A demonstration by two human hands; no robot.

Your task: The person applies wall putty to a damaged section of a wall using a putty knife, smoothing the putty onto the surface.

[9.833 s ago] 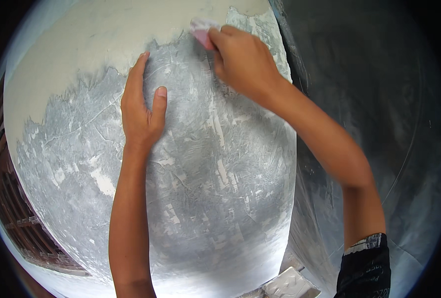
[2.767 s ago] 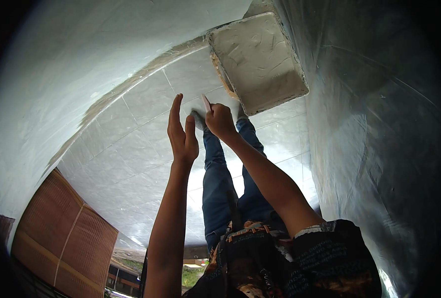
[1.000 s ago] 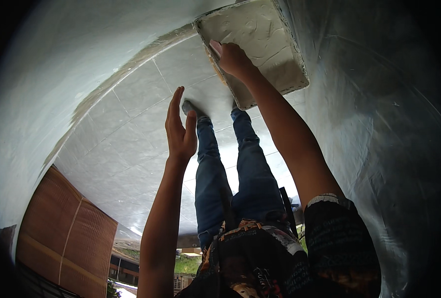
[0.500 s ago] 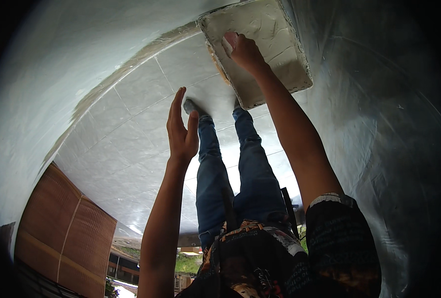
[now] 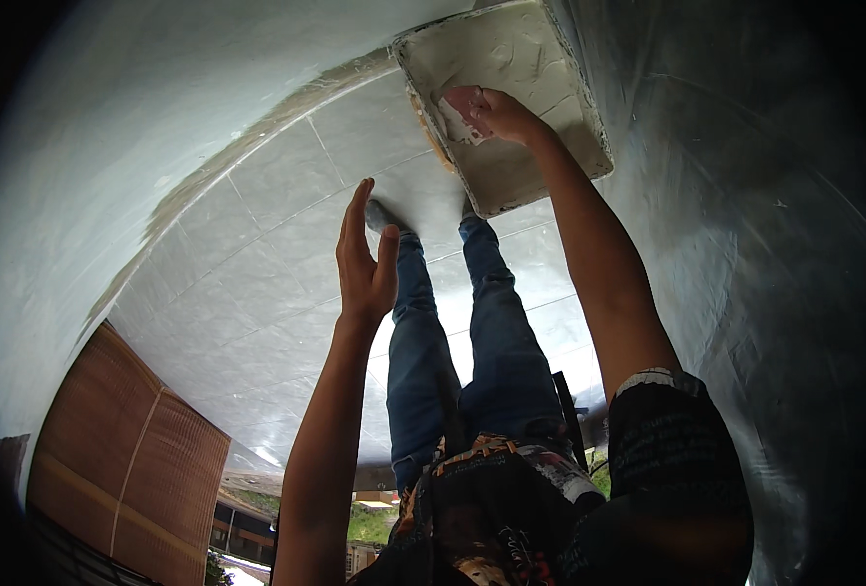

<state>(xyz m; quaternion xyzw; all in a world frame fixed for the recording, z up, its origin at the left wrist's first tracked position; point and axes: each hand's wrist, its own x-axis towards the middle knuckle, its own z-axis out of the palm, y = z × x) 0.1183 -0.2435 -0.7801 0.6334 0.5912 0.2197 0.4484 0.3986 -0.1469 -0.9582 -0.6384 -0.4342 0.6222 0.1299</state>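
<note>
In the head view, my right hand (image 5: 513, 119) grips a pink flat scraper (image 5: 462, 102) inside a rectangular tray (image 5: 601, 137) at the top right. Pale grey-white paste (image 5: 511, 57) lines the tray, and some of it is on and around the scraper's blade near the left inner side. My left hand (image 5: 365, 262) hangs in the air below and left of the tray, its fingers stretched out and holding nothing. My legs in blue jeans (image 5: 492, 332) and grey-shod feet show beneath both hands.
A pale curved wall (image 5: 91, 146) runs along the left, with a rough band at its base beside the grey tiled floor (image 5: 238, 293). A darker smooth wall (image 5: 706, 244) stands at the right. A brown woven blind (image 5: 111, 439) is at lower left, with greenery at the bottom edge.
Earlier my right hand worked on a patchy wall; the view then turned down to the tray. Since half a second ago, that hand has moved slightly down and right, turning the scraper flatter.
</note>
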